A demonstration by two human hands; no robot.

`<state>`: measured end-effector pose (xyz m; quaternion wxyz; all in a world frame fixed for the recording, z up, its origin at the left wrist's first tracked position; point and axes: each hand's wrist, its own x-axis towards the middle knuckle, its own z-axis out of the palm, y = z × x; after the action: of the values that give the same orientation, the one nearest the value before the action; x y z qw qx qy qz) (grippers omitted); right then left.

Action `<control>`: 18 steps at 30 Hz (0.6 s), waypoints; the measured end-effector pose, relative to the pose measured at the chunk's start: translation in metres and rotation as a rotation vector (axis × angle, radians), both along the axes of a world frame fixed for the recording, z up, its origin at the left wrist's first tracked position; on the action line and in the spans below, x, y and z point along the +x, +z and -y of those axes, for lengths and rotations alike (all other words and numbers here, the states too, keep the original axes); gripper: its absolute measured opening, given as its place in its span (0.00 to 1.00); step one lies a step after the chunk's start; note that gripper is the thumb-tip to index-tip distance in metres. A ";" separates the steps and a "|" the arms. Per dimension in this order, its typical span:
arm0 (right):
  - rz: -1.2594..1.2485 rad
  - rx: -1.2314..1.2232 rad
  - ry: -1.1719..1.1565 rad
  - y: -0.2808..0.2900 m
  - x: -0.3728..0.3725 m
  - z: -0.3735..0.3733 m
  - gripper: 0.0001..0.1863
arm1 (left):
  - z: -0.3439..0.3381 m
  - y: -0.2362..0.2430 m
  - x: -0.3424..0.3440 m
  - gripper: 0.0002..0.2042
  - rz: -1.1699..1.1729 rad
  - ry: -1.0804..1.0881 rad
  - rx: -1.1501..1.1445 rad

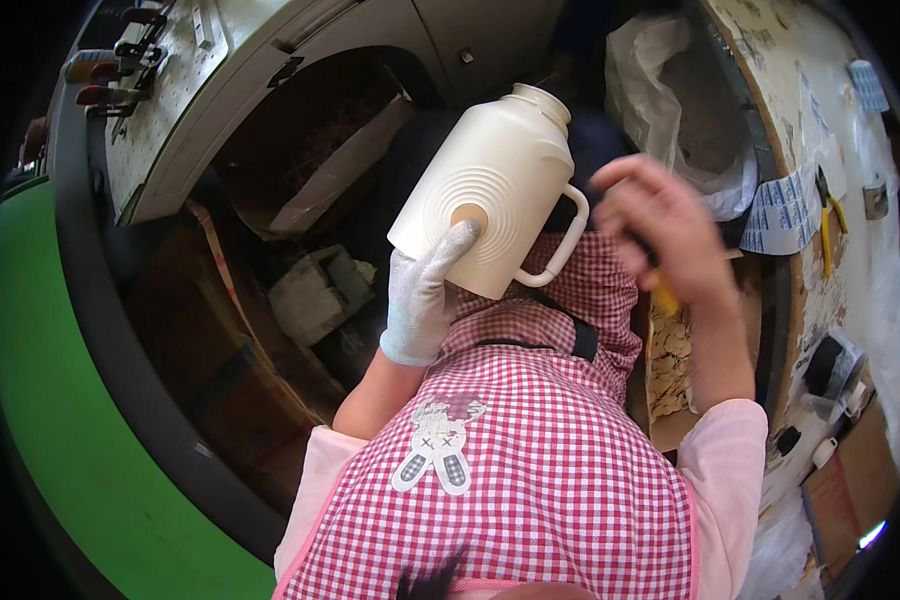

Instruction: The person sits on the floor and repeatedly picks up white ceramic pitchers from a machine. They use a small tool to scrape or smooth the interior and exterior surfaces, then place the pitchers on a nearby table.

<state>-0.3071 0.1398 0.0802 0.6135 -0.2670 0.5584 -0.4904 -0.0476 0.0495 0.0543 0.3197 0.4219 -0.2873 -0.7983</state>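
Apron point(560, 450) nearest, checked. Left hand point(420, 295) gloved, gripping white jug point(510, 150) tilted above lap point(610, 290), thumb on tan dot point(469, 213). Right hand point(670, 230) bare, blurred, fingers half-bent near handle point(570, 242), small gap between; yellow item point(663, 292) at palm, can't tell if gripped. Table point(820, 310) edge beyond right arm, pliers point(827, 240) on it. Green surface point(60, 400) far left.

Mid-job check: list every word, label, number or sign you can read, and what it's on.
Nothing is clearly readable.
Jug: no print on the visible side.
Blue-and-white sheet: print too small.
Cardboard: faint markings, too blurred.
Rabbit patch: no lettering, only crosses for eyes.
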 end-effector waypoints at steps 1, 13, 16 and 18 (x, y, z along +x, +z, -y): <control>-0.008 0.029 0.063 -0.005 0.030 0.004 0.12 | 0.001 0.001 0.001 0.24 -0.017 -0.008 0.022; -0.443 -0.229 -0.077 -0.043 0.099 0.008 0.14 | -0.009 0.001 0.009 0.24 0.021 -0.056 -0.106; -0.397 -0.216 -0.061 -0.047 0.104 0.009 0.12 | -0.016 -0.006 0.010 0.24 0.089 -0.010 -0.185; -0.323 -0.153 -0.039 -0.047 0.107 0.008 0.13 | -0.018 -0.012 0.008 0.21 0.181 0.072 -0.235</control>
<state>-0.2003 0.1314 0.0333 0.4839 -0.3773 0.6158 -0.4942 -0.0393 0.0674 0.0418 0.3681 0.4619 -0.3913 -0.7057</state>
